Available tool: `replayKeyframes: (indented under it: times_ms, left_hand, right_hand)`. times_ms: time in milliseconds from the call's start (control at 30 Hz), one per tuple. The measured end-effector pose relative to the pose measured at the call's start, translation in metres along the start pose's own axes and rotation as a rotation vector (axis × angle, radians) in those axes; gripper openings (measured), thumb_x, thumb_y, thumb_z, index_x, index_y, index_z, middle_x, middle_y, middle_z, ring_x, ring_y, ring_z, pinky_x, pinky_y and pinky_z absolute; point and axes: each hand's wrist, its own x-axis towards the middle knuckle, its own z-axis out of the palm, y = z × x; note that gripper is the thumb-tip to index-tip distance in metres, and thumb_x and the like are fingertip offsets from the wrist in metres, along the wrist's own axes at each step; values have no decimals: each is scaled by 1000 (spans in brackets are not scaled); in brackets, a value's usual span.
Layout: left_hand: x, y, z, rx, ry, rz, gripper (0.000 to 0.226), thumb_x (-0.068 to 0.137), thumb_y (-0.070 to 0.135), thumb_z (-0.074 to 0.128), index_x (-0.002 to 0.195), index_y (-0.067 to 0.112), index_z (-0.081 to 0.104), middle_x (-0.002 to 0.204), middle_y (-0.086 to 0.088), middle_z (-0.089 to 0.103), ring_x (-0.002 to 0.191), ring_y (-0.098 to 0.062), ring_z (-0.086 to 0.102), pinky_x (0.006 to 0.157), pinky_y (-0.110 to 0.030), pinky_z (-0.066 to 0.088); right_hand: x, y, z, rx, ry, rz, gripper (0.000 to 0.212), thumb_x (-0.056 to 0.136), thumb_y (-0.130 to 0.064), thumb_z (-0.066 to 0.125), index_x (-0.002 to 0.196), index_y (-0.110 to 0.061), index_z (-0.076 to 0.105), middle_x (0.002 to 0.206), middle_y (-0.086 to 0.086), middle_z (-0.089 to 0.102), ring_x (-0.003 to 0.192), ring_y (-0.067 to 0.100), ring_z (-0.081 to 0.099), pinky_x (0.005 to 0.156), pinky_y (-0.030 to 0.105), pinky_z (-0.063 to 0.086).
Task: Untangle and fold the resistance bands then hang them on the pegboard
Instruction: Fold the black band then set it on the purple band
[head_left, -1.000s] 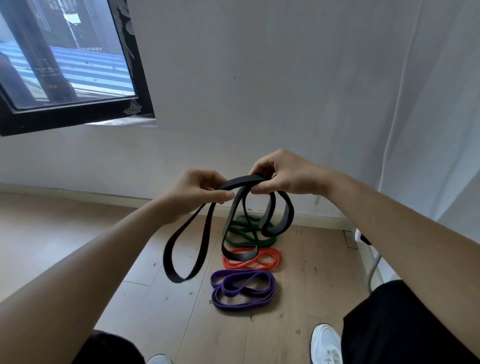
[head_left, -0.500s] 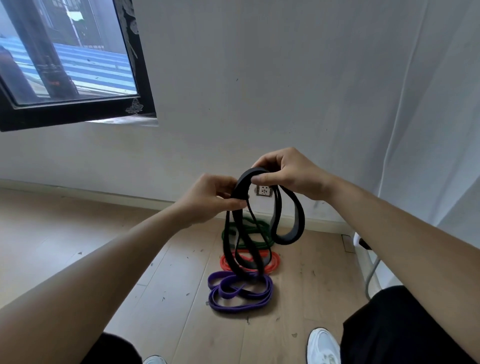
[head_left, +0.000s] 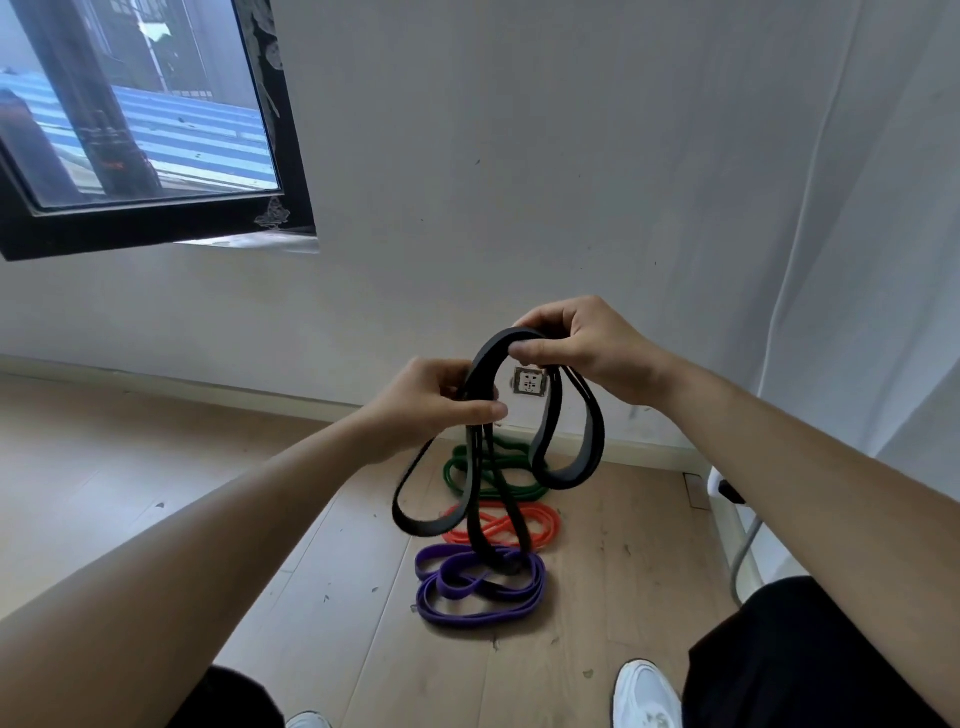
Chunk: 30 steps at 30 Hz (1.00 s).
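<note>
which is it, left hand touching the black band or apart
Touching. The head view shows the left hand pinching the black band strands between thumb and fingers, with no gap.

We see through a single wide-angle camera worn on the head, looking forward and down. It sits close above the forearms, and the left hand (head_left: 436, 405) and right hand (head_left: 582, 343) meet on a band (head_left: 488, 351) near mid-frame. Beyond them it faces a wall (head_left: 519, 156), with a window (head_left: 130, 104) at upper left and the floor (head_left: 156, 467) below. A shoe (head_left: 644, 691) lies at the bottom edge.
</note>
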Motion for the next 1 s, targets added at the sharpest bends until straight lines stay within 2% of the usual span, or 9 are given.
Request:
replayKeyframes:
  times_ms: [67,167,333,433,533,600,700,867,1000]
  left_hand:
    - [1,1,-2,-83,33,-32,19,84,16,80,102,12,74,92,-2,75,92,-18,73,84,-27,57]
    - [2,6,-9,-115,117,-45,19,85,13,79,104,12,75,87,1,77,84,-13,73,74,-21,55]
    - [2,9,-14,-155,207,-1,24,81,6,80,104,10,76,94,-5,79,85,-12,73,77,-18,55]
    - [2,10,-11,-124,178,9,23,83,4,79,105,7,75,95,-8,77,84,-9,72,76,-15,54]
    - [1,10,-11,-92,125,21,24,84,4,77,108,4,74,93,-6,77,83,-8,72,75,-16,53]
    - [0,9,-13,-84,90,25,24,85,3,77,108,3,74,95,-7,77,87,-12,73,78,-19,55]
    - [-2,6,-15,-64,72,25,25,84,5,78,109,8,74,98,-8,78,92,-19,74,84,-25,56]
    - [-3,3,-17,-126,128,-3,37,80,3,81,110,7,60,91,-12,78,79,-16,74,74,-22,55]
    - [-8,-6,-19,-92,158,-28,44,80,14,82,118,9,61,109,-8,75,99,-18,74,93,-38,59]
  right_hand:
    - [0,3,-3,4,18,9,23,88,-13,76,105,1,73,94,27,69,85,21,63,82,35,51]
    - [-2,10,-12,-4,12,45,24,88,-14,76,107,0,73,92,14,72,86,18,67,84,33,54]
    - [-7,22,-6,-138,-149,149,24,87,-15,79,108,-7,72,102,12,77,101,27,72,99,42,55]
    - [-8,28,16,-188,-160,141,21,85,-15,80,105,-8,73,99,18,73,94,30,71,93,46,54]
    - [-9,20,28,-152,-143,116,27,85,-15,81,110,-12,74,100,8,75,93,18,71,81,28,57]
    - [-7,13,29,-109,-95,83,34,84,-15,81,116,-14,71,102,5,75,94,16,72,80,24,57]
    - [-4,8,31,-177,-95,40,41,81,-14,84,119,-15,70,97,6,76,91,21,73,83,31,59]
    - [-4,3,33,-230,-142,40,58,86,-12,79,139,-21,58,92,13,73,80,24,74,74,35,63]
    - [-7,2,27,-229,-148,75,48,92,-10,72,137,-22,61,92,22,71,80,30,74,75,39,63]
